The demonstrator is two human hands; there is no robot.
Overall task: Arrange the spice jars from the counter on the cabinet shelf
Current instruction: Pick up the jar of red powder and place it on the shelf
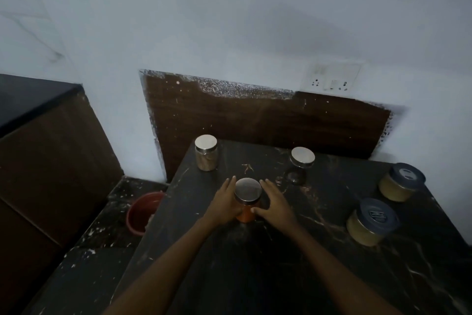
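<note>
An orange spice jar with a steel lid stands upright near the middle of the dark counter. My left hand lies against its left side with straight fingers. On the jar's right is my right hand, fingers extended forward and the thumb tip touching the glass. A jar of tan powder stands at the counter's back left corner. A dark jar with a steel lid sits at the back middle. Two wider jars with blue lids hold yellowish powder at the right.
A brown board leans on the white wall behind the counter, below a socket plate. A red bucket sits on the floor left of the counter. A dark wooden cabinet stands further left.
</note>
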